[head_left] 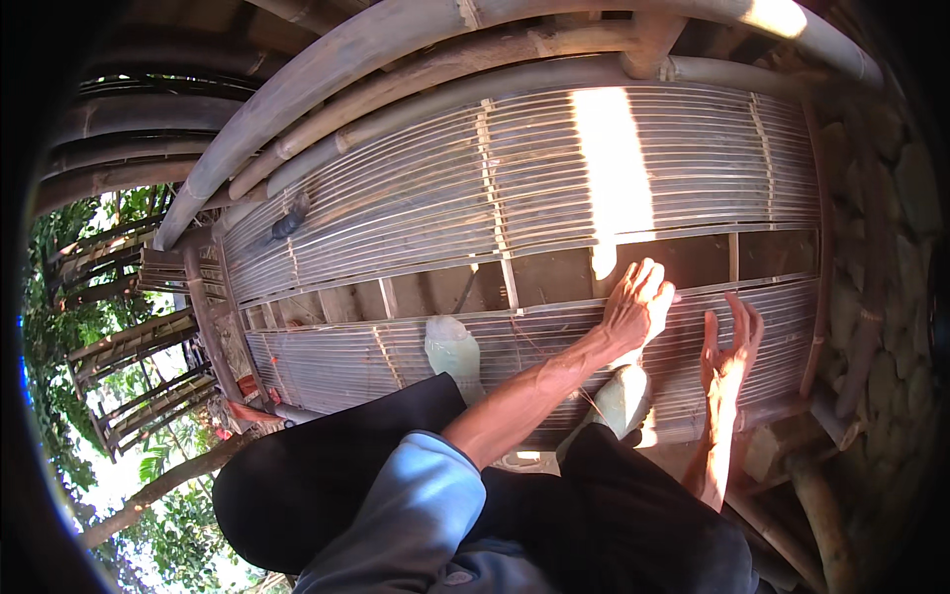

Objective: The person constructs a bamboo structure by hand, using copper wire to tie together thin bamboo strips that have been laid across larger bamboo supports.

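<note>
My left hand (pixel 636 309) reaches over the dark gap in a slatted bamboo platform (pixel 386 188). Its fingers are bent and drawn together; whatever may be between them is too small or hidden to make out. Just right of it, my right hand (pixel 730 348) is raised over the near slats, its thumb and fingers apart and nothing visible between them. A thin reddish strand (pixel 556 362) runs across the near slats, left of my hands. Pale crosspieces (pixel 508 282) bridge the gap between the far and near slat panels.
Thick bamboo poles (pixel 396 40) form a rail along the far side. A small dark object (pixel 289 220) lies on the far slats at left. My feet in pale socks (pixel 452 346) rest on the near slats. A stone wall (pixel 896 257) stands at right, greenery (pixel 178 535) at left.
</note>
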`<state>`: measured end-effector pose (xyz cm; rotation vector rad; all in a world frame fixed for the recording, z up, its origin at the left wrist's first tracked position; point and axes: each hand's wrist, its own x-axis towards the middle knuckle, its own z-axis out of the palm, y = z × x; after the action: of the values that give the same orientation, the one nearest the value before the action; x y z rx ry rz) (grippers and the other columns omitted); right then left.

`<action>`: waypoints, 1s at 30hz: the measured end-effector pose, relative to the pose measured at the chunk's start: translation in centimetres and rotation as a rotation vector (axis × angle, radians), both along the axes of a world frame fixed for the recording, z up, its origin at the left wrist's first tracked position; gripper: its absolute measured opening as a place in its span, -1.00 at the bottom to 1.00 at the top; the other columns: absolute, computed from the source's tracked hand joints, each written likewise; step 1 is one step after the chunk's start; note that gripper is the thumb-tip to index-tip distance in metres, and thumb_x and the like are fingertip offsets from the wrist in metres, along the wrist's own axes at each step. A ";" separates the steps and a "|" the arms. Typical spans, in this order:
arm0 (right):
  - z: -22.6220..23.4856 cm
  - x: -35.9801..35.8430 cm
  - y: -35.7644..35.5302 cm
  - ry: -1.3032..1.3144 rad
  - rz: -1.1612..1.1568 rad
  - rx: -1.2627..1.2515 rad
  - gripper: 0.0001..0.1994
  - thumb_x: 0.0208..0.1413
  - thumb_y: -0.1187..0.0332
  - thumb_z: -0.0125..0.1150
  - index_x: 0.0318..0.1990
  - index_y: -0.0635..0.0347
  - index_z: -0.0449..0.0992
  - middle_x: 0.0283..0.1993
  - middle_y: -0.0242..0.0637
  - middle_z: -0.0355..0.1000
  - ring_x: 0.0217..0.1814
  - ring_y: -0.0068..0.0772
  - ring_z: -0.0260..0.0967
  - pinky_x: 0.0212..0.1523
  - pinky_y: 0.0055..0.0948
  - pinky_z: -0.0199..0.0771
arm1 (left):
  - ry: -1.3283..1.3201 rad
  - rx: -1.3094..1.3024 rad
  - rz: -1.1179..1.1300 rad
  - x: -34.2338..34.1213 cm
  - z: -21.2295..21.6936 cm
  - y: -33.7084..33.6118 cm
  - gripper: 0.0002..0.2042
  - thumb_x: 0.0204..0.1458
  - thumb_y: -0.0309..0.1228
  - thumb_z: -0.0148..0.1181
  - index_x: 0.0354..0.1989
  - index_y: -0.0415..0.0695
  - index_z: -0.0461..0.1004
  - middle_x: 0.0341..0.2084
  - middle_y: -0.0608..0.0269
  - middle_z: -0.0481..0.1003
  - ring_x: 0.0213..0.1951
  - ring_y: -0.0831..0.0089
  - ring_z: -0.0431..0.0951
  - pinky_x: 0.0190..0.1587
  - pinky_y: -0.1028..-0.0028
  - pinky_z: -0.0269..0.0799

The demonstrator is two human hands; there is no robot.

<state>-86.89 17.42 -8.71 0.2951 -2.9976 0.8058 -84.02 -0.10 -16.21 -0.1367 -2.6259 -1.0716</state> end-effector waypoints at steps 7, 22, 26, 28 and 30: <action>2.4 -3.8 -8.5 -0.162 0.445 -0.181 -0.89 0.09 0.49 0.31 -0.22 0.17 0.61 -0.28 -0.24 0.52 -0.19 -0.18 0.47 -0.11 -0.30 0.50 | 0.008 -0.068 0.044 0.0 0.6 -0.5 -0.83 -0.12 -0.48 0.19 -0.37 -0.33 0.51 -0.31 -0.01 0.43 -0.14 0.09 0.40 -0.07 0.20 0.35; -1.9 -5.2 -6.3 -0.471 0.612 -0.035 -0.75 0.08 0.19 0.43 -0.32 0.19 0.59 -0.30 -0.22 0.46 -0.20 -0.14 0.42 -0.17 -0.19 0.44 | -0.045 0.906 1.314 12.6 1.9 -7.6 -0.76 0.07 -0.44 0.32 -0.37 -0.13 0.30 -0.60 0.46 0.19 -0.56 0.69 0.14 -0.56 0.54 0.10; -2.0 -6.7 -5.7 -0.402 0.639 -0.037 -0.71 0.07 0.13 0.42 -0.34 0.19 0.60 -0.37 -0.24 0.45 -0.26 -0.13 0.43 -0.22 -0.19 0.45 | -0.143 1.337 1.390 11.9 3.5 -7.2 -0.75 0.15 -0.29 0.36 -0.21 -0.19 0.46 -0.64 0.34 0.39 -0.69 0.67 0.26 -0.67 0.57 0.12; -1.8 -6.5 -6.4 -0.403 0.679 -0.009 -0.73 0.08 0.17 0.43 -0.32 0.22 0.62 -0.36 -0.24 0.44 -0.28 -0.19 0.43 -0.24 -0.22 0.46 | -0.217 1.365 1.275 11.8 4.9 -8.2 -0.59 0.16 -0.13 0.34 0.00 -0.22 0.53 -0.61 0.16 0.55 -0.80 0.61 0.32 -0.77 0.59 0.15; -1.6 -6.5 -6.7 -0.395 0.703 0.034 -0.75 0.08 0.21 0.43 -0.30 0.24 0.63 -0.35 -0.24 0.43 -0.30 -0.24 0.43 -0.25 -0.25 0.47 | -0.234 1.371 1.231 11.9 4.3 -8.7 -0.59 0.17 -0.15 0.33 0.02 -0.22 0.53 -0.60 0.15 0.56 -0.80 0.62 0.33 -0.77 0.59 0.14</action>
<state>-93.37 10.72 -10.30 1.3959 -3.2702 0.9302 -72.15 -8.82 -11.93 1.6097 -1.0147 -1.9008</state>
